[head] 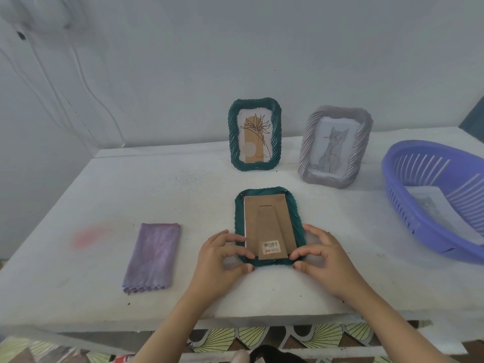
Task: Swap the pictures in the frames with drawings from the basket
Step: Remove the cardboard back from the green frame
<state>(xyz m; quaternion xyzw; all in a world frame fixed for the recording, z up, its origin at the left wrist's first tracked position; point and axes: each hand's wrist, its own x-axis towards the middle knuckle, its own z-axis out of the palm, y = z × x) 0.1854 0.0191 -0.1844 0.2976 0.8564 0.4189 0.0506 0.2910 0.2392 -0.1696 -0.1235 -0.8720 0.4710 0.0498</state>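
Both hands work at the near end of a green frame point(269, 226) lying face down in the middle of the table point(183, 192): the left hand point(222, 260) pinches its lower left corner, and the right hand point(322, 258) grips the lower right corner, fingertips pressing at the edge of the cardboard backing point(269, 224). Largest of the other things is the purple basket point(429, 203) at the far right, holding at least one pale sheet, presumably the drawings. Behind stand a grey frame point(336, 146) showing a cat drawing and a second green frame point(254, 133) with a printed flower, both upright near the wall. A folded purple cloth point(153, 258) lies well to the left. On the backing sits a small barcode sticker point(271, 246). The frame looks light and rigid, its ribbed rim giving good purchase; any glass beneath could be fragile. The backing looks thin and bendable, so it is probably best lifted from its near edge while the rim is held down.
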